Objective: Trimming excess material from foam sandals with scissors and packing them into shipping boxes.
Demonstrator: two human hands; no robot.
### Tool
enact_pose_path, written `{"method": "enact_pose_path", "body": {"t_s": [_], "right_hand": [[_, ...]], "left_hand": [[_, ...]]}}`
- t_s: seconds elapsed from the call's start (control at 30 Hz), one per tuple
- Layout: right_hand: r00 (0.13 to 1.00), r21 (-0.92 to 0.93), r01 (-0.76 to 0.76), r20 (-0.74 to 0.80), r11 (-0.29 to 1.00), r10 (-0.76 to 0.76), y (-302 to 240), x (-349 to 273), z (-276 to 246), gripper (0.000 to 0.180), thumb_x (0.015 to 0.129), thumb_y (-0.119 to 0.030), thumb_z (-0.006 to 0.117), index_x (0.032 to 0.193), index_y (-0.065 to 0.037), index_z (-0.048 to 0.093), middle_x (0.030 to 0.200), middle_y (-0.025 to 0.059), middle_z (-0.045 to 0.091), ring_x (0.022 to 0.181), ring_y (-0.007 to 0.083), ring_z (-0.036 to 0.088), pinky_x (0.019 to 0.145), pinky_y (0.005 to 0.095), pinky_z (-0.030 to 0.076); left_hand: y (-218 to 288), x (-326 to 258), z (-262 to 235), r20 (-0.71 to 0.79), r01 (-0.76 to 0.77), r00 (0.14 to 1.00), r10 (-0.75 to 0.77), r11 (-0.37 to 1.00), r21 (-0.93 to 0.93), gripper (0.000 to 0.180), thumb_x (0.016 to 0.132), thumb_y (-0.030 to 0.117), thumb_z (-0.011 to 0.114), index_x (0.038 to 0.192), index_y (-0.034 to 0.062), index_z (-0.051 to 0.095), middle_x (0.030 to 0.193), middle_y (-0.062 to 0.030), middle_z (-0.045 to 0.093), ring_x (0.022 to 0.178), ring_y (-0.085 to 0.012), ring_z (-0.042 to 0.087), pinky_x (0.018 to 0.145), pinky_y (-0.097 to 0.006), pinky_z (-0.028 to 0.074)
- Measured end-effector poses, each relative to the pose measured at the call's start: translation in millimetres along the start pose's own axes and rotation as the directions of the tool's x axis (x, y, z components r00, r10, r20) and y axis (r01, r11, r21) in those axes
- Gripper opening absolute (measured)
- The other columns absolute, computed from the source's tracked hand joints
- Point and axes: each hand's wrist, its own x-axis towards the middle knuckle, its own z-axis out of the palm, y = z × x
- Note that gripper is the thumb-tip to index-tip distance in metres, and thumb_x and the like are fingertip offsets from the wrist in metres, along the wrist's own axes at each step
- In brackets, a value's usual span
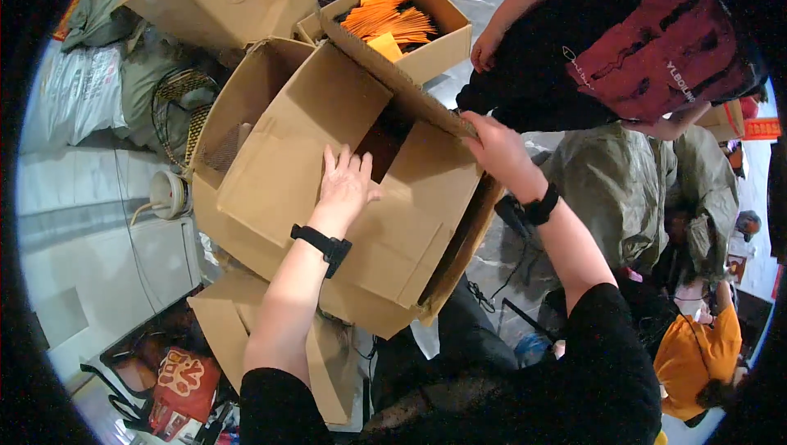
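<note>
a large brown cardboard box (393,232) lies beneath both hands: left hand (345,186) spread on its left flap (283,168), right hand (502,154) clamped on its raised far flap (398,80).

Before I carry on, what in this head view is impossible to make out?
Head view:
Large brown cardboard box, most of inside: covered by its flaps.
Right hand, some fingertips: hidden at the raised brown cardboard flap.
Left hand, palm: turned from camera.
Open brown carton, bottom: covered by flat orange pieces.
Person in black and red, head: cut off by picture edge.
</note>
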Motion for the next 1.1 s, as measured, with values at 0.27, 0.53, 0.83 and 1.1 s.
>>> {"method": "enact_pose_path", "body": {"t_s": [0.27,0.53,0.83,1.1], "right_hand": [[0.994,0.031,-0.081,0.072,0.996,0.079,21.3,25.1,-20.1,0.029,0.077,-0.022,0.061,0.099,-0.003,0.057,0.080,0.0222,0.060,0.078,0.0390,0.058,0.068,0.0461,0.046],[0.991,-0.026,0.066,0.115,0.998,-0.062,-2.6,50.6,-71.2,0.016,0.079,-0.017,0.057,0.089,-0.004,0.055,0.073,0.0216,0.060,0.073,0.0378,0.060,0.065,0.0454,0.048],[0.990,-0.178,0.128,-0.030,0.976,-0.136,-54.3,46.2,-155.7,0.020,0.077,-0.019,0.059,0.088,-0.003,0.057,0.078,0.0226,0.060,0.077,0.0396,0.058,0.065,0.0459,0.048],[0.954,-0.108,0.198,-0.206,0.974,-0.217,-140.2,-6.7,-262.3,0.024,0.076,-0.013,0.062,0.097,-0.001,0.059,0.083,0.0213,0.061,0.078,0.0333,0.062,0.066,0.0368,0.048]], "left_hand": [[-20.1,-11.9,-101.2,0.308,-0.192,0.899,0.311,0.912,-0.362,0.024,0.062,0.016,0.071,0.076,0.0061,0.054,0.075,-0.0112,0.058,0.084,-0.0294,0.056,0.080,-0.042,0.038],[-19.4,-105.8,-183.9,0.427,-0.331,0.845,0.320,0.942,-0.051,0.009,0.069,0.008,0.054,0.078,0.0077,0.052,0.070,-0.0072,0.052,0.074,-0.0242,0.053,0.080,-0.036,0.042],[-33.7,-175.2,-283.8,0.065,-0.165,0.985,0.158,0.980,0.110,0.010,0.062,0.003,0.055,0.070,0.0034,0.050,0.074,-0.0078,0.055,0.069,-0.0229,0.052,0.062,-0.033,0.041],[-19.2,-265.3,-350.8,-0.209,-0.124,0.964,0.165,0.973,0.196,0.014,0.063,0.005,0.057,0.074,-0.0010,0.052,0.080,-0.0119,0.058,0.074,-0.0263,0.056,0.062,-0.035,0.043]]}}
